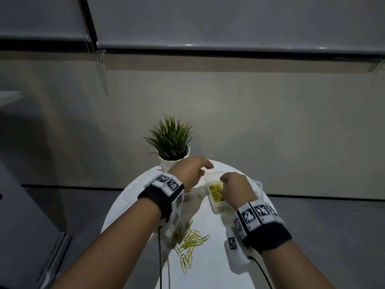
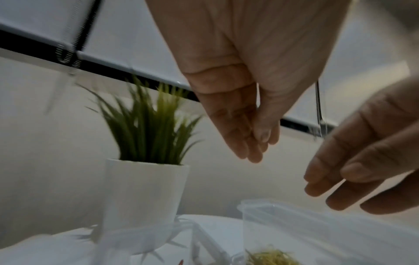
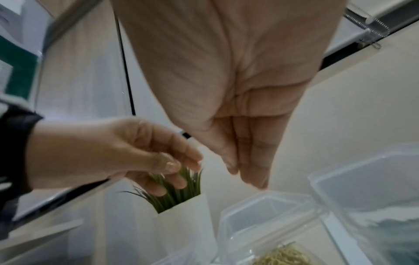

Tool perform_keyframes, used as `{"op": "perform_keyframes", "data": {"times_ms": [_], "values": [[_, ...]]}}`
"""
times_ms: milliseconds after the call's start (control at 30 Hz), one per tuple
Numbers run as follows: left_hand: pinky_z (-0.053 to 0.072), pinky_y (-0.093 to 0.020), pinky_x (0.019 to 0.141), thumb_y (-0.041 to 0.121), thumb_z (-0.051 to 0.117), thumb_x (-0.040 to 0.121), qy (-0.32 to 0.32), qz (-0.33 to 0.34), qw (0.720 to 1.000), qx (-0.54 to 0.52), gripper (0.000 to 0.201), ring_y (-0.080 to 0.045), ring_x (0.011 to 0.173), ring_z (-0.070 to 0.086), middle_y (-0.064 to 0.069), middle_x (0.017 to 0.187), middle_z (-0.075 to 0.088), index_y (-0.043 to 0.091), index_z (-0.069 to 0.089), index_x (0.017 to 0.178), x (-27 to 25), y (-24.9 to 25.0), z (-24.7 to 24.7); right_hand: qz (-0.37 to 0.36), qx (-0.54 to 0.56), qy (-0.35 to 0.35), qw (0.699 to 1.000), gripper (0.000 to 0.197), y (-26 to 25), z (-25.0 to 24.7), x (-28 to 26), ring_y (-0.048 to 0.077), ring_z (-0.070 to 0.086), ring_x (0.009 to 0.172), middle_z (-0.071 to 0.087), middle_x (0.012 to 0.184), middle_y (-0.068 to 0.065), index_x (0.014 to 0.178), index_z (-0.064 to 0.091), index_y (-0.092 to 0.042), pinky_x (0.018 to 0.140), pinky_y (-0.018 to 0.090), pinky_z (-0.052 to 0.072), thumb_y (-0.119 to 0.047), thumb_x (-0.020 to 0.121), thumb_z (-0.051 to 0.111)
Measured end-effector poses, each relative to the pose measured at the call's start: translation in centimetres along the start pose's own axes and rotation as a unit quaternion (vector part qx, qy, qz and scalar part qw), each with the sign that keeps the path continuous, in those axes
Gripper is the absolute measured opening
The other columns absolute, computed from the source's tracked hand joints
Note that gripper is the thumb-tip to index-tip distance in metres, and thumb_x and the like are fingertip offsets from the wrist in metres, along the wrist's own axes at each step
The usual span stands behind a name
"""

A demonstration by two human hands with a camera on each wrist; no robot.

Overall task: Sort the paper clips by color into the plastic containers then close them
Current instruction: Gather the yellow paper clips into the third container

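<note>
A clear plastic container [image 1: 218,208] stands open on the round white table, with yellow paper clips [image 1: 216,192] inside and its lid [image 1: 213,176] tipped up at the far side. My left hand [image 1: 205,166] hovers above the lid's left corner, fingers fairly straight, thumb against them, nothing visible in it [image 2: 256,148]. My right hand [image 1: 225,179] hangs over the container with its fingers together and pointing down [image 3: 247,175], holding nothing. A loose heap of yellow clips [image 1: 190,241] lies on the table nearer me, partly hidden under my left wrist.
A potted green plant [image 1: 171,147] stands at the table's far edge, just behind my left hand. A second clear container [image 1: 258,187] sits to the right of the yellow one, a dark greenish mass showing inside it [image 3: 390,238]. The table [image 1: 208,257] is small, with floor around it.
</note>
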State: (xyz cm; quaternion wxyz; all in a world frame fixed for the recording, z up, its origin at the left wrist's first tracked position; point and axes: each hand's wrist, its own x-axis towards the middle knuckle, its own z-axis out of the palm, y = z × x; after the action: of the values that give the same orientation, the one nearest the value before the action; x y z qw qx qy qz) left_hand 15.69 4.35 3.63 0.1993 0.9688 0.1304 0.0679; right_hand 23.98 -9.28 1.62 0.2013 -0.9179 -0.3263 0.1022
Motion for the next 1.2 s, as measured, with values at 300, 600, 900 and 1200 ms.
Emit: {"op": "perform_keyframes", "data": {"times_ms": [300, 600, 900, 1200], "values": [[0.045, -0.029, 0.097, 0.017, 0.047, 0.096, -0.070, -0.175, 0.982, 0.005, 0.030, -0.014, 0.111, 0.057, 0.005, 0.125, 0.059, 0.022, 0.060, 0.122, -13.1, -4.0, 3.7, -0.176, 0.020, -0.063, 0.982, 0.035, -0.8, 5.3, -8.1, 0.017, 0.051, 0.117, 0.052, 0.128, 0.001, 0.125, 0.056, -0.013, 0.094, 0.027, 0.044, -0.008, 0.093, 0.042], [0.039, -0.035, 0.104, 0.006, 0.040, 0.092, -0.139, -0.167, 0.976, 0.035, 0.050, -0.021, 0.132, 0.032, 0.003, 0.150, 0.030, 0.020, 0.038, 0.140, -16.8, -3.3, 7.7, -0.082, -0.145, -0.169, 0.971, 0.061, -4.6, 8.7, -2.5, 0.023, 0.021, 0.143, 0.021, 0.154, 0.009, 0.148, 0.020, -0.003, 0.112, 0.042, 0.030, -0.004, 0.091, 0.041], [0.036, -0.028, 0.105, 0.013, 0.047, 0.092, -0.092, -0.146, 0.985, -0.021, 0.052, -0.016, 0.130, 0.033, 0.006, 0.146, 0.033, 0.024, 0.035, 0.142, -17.7, -3.5, 7.5, -0.142, -0.138, -0.198, 0.960, 0.042, -1.5, 8.4, -6.9, 0.027, 0.049, 0.123, 0.045, 0.135, 0.010, 0.132, 0.040, -0.010, 0.096, 0.037, 0.042, -0.007, 0.090, 0.042], [0.045, -0.020, 0.082, 0.028, 0.083, 0.070, -0.117, -0.249, 0.951, -0.143, 0.070, -0.009, 0.087, 0.053, 0.003, 0.108, 0.052, 0.025, 0.047, 0.130, -15.3, -4.9, 6.5, -0.052, -0.140, -0.204, 0.967, 0.111, -0.9, 8.2, -8.4, 0.029, 0.033, 0.125, 0.025, 0.135, 0.008, 0.139, 0.023, -0.016, 0.099, 0.044, 0.044, -0.064, 0.055, 0.078]]}}
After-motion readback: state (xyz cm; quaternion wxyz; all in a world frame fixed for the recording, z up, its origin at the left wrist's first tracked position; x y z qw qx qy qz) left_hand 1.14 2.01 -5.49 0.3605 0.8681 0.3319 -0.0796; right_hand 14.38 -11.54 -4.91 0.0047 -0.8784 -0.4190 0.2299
